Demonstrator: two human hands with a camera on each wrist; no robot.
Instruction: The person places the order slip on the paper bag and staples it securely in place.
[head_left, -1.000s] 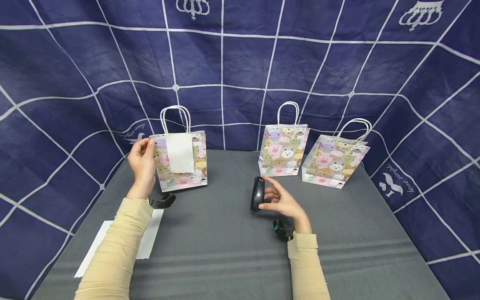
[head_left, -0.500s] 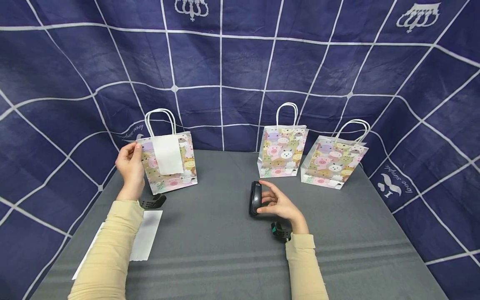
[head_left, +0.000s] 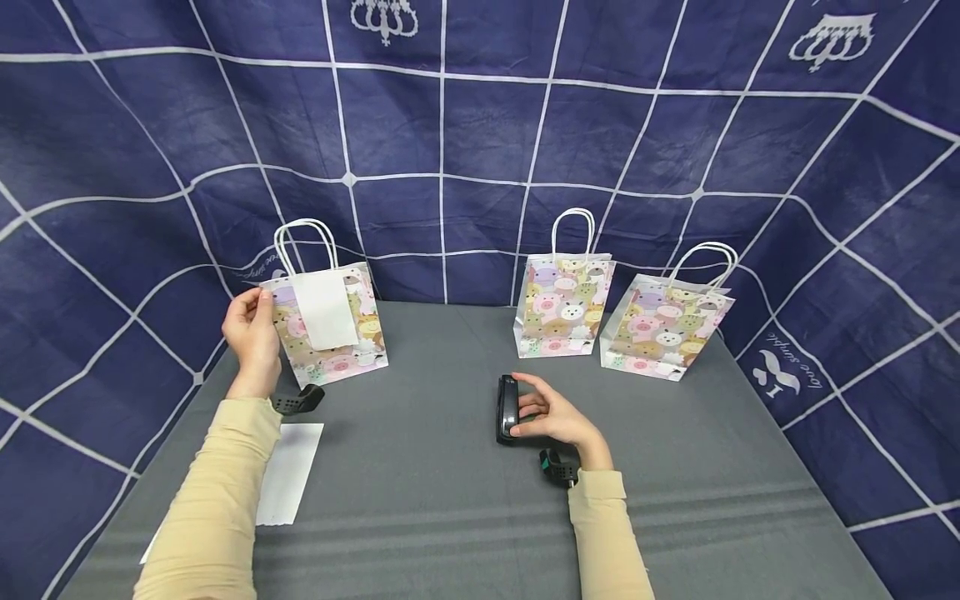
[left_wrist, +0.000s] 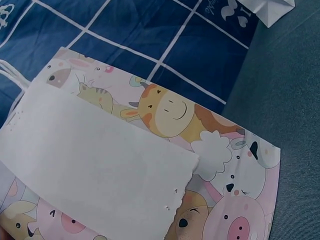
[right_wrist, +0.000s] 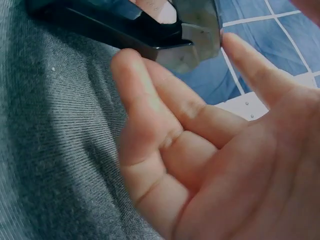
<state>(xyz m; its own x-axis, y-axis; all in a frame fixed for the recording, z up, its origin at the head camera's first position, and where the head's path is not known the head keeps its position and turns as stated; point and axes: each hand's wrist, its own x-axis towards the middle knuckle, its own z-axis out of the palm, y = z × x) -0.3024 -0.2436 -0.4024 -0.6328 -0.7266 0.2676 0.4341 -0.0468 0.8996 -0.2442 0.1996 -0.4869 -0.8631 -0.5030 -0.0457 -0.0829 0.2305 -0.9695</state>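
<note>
Starting on the left: a white sheet of paper lies flat on the grey table, partly covered by the cream left sleeve. Just above that, the left hand has the top left corner of an animal-print gift bag pinched between thumb and fingers. So that's a proper grip, and the bag is tilted a bit. It's got 2 white loop handles, and a white paper slip sits across its front. The close-up shows 1 end of the slip is raggedy, with some pigs, a cat and a giraffe printed around it. There's a black strap thing at that wrist too.

Around the middle, well apart from the bag, is a shiny black gadget, held lengthwise by the right hand, fingertips at its 2 ends. Definitely grasping it, but I can't tell if it's touching the table.

Further right, 2 more bags with the same print: 1 standing upright near the back, then 1 leaning over just beside it. Behind everything hangs a navy cloth with white grid lines.
</note>
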